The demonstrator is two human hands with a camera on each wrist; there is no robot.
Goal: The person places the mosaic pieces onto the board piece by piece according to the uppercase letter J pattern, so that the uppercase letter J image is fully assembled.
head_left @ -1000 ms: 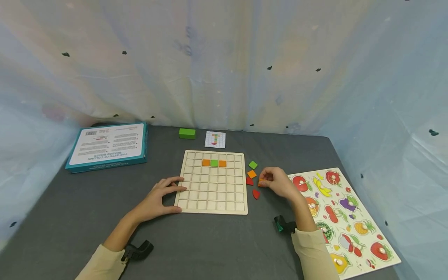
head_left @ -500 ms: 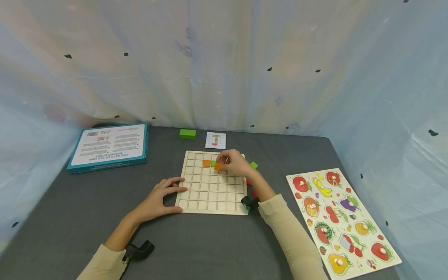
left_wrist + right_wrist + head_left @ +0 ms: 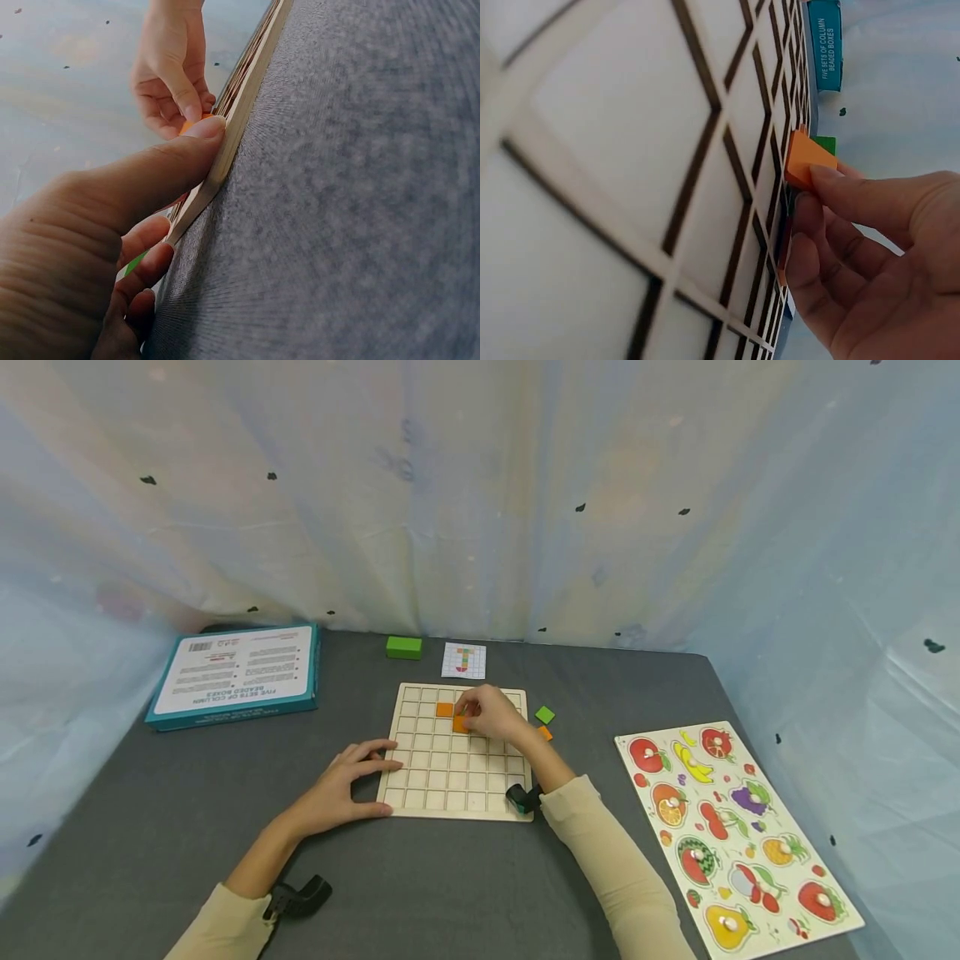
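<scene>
Dark grey cloth (image 3: 187, 827) covers the table, with two sleeves reaching in from the near edge and one black wrist camera at each, two in all. Nearest lies the left hand (image 3: 337, 789), which encloses no object: its thumb and fingers are spread, resting on the left side of the single wooden grid board (image 3: 457, 781). The right hand (image 3: 491, 712) pinches one orange square tile (image 3: 460, 724) between thumb and fingertips above the upper part of that board, well nearer to it than the left.

What matters most is the offset: the held tile sits one column to the right of the laid orange tile (image 3: 445, 710) and slightly nearer the person. Its face is square, so no long axis shows; the right wrist view has it tilted to the board, and whether an edge touches the grid I cannot tell.

Orange tiles in sight number three: one held, one laid, one loose (image 3: 545, 733) beside the board's right edge. One loose green tile (image 3: 544, 715) lies just beyond that; anything beneath the right fingers is hidden. Well to the right is one fruit puzzle (image 3: 670, 864). Farther back come one teal box (image 3: 232, 703), one pattern card (image 3: 463, 661) and one green block (image 3: 404, 648), before a pale curtain (image 3: 480, 510)
</scene>
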